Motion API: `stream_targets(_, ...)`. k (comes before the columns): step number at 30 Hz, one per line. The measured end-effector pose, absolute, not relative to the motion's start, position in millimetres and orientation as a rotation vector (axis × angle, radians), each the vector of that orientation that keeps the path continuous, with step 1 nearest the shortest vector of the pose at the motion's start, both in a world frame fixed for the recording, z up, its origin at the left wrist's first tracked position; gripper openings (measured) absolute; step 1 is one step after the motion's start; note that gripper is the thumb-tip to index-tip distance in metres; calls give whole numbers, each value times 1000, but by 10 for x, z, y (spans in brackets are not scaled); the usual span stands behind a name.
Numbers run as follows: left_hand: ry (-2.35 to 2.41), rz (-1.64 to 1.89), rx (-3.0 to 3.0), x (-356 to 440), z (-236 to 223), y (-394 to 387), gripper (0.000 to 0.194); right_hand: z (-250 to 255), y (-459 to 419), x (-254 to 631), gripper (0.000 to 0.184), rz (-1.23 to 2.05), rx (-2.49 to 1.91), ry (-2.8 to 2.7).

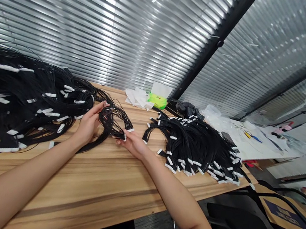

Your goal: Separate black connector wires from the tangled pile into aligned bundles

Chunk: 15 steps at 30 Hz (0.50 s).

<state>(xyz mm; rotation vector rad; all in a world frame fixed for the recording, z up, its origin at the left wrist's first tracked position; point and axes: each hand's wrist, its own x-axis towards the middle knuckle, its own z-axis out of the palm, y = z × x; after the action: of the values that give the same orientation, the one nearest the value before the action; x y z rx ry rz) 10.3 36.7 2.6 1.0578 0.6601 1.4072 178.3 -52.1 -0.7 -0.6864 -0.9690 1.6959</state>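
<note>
Two bare hands hold a looped black cable bundle (113,120) above a wood-grain table (94,186), the left hand (89,122) curled around one side, the right hand (132,143) pinching the white connectors (126,135) at the other. Dark cable heaps lie to either side, the left pile (29,97) and right pile (195,145), near a green tissue pack (158,99).

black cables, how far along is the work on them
Probably done: the neater pile on the right, its white ends mostly along its edges. In hand: a looped bundle, held by the left hand and, near its white ends, the right hand. Seemingly left: the tangled heap on the left, white ends scattered. Plenty appears to remain.
</note>
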Motion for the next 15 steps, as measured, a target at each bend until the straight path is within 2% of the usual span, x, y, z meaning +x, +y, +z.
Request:
stream_targets(7, 548, 1301, 986, 126, 149, 231, 35, 5, -573, 1738, 22, 1787, -701, -974)
stream_targets(15, 695, 1295, 1003, 52, 20, 358, 22, 60, -619, 1674, 16, 1770, -671, -892)
